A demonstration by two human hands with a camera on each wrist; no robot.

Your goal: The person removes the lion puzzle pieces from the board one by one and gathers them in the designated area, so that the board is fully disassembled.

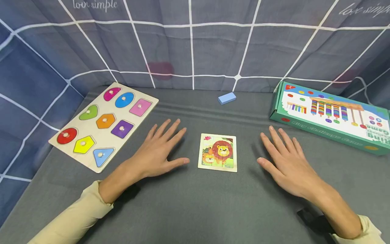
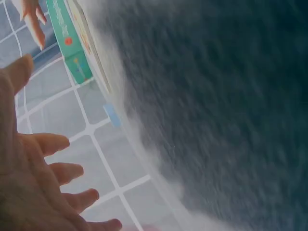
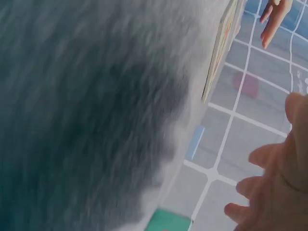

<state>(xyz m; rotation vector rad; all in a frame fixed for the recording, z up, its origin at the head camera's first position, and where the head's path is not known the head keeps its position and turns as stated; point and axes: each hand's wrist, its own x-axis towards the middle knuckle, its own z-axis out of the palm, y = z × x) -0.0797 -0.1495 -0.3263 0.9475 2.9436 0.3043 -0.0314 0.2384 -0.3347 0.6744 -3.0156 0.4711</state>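
A small square picture puzzle (image 1: 217, 153) with a lion on it lies flat on the grey table, between the two hands in the head view. To its left, my left hand (image 1: 161, 149) is held palm down with fingers spread and nothing in its grasp. On the other side, my right hand (image 1: 286, 162) is likewise spread, thumb toward the puzzle, holding nothing. Each wrist view shows fingers apart, the left hand (image 2: 43, 178) and the right hand (image 3: 274, 178), with the puzzle edge-on beyond.
A wooden shape board (image 1: 91, 117) with colourful knobbed pieces lies at the left. A light blue block (image 1: 226, 98) sits at the back middle. The green game box (image 1: 329, 117) is at the right. Behind hangs a blue-grey checked cloth (image 1: 170, 44).
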